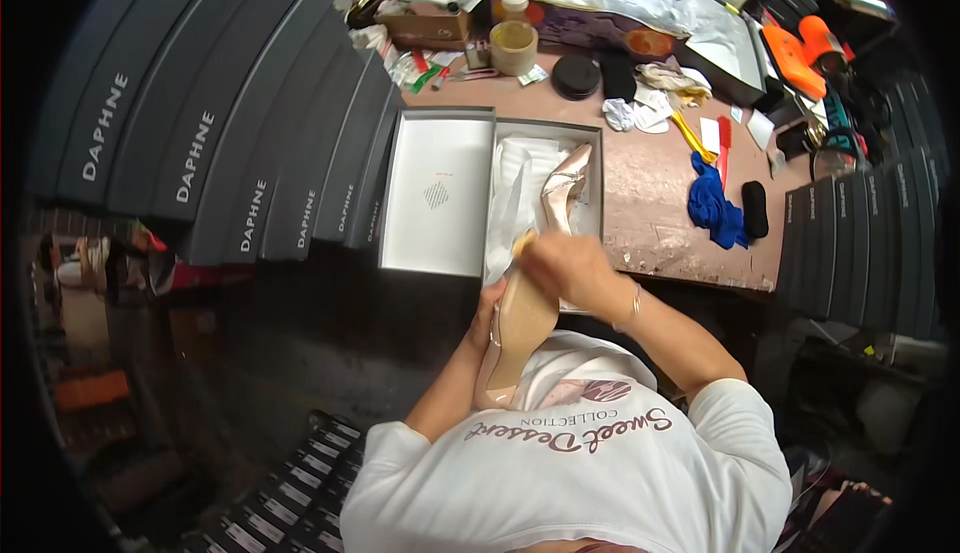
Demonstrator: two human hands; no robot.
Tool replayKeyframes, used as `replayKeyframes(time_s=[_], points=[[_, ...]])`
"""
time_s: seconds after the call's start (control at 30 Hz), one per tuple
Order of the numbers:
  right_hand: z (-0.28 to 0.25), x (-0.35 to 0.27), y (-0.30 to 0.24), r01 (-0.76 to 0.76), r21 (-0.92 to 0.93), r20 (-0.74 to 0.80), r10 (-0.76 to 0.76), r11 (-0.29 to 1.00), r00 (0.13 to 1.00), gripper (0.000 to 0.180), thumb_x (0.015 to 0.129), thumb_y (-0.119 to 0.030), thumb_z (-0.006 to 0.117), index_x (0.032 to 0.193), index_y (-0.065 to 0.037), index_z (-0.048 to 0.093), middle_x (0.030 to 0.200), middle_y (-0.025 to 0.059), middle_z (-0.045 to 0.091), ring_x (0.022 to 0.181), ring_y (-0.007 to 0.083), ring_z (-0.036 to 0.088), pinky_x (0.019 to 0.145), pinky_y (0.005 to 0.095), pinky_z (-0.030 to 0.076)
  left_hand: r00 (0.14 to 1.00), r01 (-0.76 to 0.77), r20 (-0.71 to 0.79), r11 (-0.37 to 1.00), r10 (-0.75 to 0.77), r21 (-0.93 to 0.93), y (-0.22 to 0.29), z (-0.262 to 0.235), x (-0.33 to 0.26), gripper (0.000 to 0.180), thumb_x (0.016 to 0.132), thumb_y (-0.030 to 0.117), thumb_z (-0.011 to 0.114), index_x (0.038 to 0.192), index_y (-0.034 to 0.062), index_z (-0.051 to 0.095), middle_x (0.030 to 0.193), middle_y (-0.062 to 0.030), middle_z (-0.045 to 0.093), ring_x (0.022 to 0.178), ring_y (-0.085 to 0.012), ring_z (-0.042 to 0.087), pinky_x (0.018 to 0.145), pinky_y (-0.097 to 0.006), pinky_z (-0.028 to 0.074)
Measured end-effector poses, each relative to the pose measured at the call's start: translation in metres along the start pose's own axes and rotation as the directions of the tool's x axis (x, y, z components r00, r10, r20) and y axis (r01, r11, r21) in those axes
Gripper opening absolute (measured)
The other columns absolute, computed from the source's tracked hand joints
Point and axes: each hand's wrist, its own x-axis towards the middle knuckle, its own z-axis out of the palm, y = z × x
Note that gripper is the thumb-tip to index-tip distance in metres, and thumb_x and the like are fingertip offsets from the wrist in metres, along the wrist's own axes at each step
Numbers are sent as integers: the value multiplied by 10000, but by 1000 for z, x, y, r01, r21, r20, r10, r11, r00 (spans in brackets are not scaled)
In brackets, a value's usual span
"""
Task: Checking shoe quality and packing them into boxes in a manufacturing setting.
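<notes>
Right hand (568, 268): we are pressing it down, fingers curled, on the upper end of the beige shoe (520, 328)
Left hand (487, 315): we are clasping the shoe's left edge, fingers closed on it
Beige shoe: standing tilted between both hands, over the near edge of the open box (590, 168)
Second shoe (565, 188): lying in the box's white paper, at 12 o'clock from the hands
Lid (437, 193): lying at 11 o'clock, touching the box
Blue cloth (712, 203): at 2 o'clock on the table (650, 213)
</notes>
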Motion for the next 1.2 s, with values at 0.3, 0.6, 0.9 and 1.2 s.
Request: replayKeyframes(time_s=[0.3,0.6,0.9,1.2], points=[[-3,-21,-28,168,74,-39,-166,983,985,95,784,-158,607,805,-90,544,681,88,556,585,288,590,501,387,486,989,-106,-104,994,106,5,3,37,-13,748,866,606,368,1357,44,410,1131,-146,581,948,-245,615,834,-378,507],[6,-36,-12,73,-79,9,-72,994,997,108,756,-158,622,793,-86,550,733,72,611,608,244,631,515,334,511,971,-227,-86,972,222,-66,8,42,-14,783,859,651,373,1314,18,448,992,-200,608,670,-260,623,531,-365,523],[13,-34,71,-474,853,510,541,-217,669,213,934,-223,594,1069,-67,541,736,19,528,515,79,496,413,214,376,858,-427,82,614,508,664,137,28,10,754,874,402,582,1456,44,263,1252,-162,523,1109,-260,553,901,-368,486],[17,-26,69,-460,813,582,487,-357,651,239,944,-256,572,839,-42,585,632,11,520,413,73,444,343,212,313,844,-389,83,498,530,775,88,24,53,677,944,312,578,1453,6,254,1396,-211,390,1298,-291,411,1063,-375,366]])
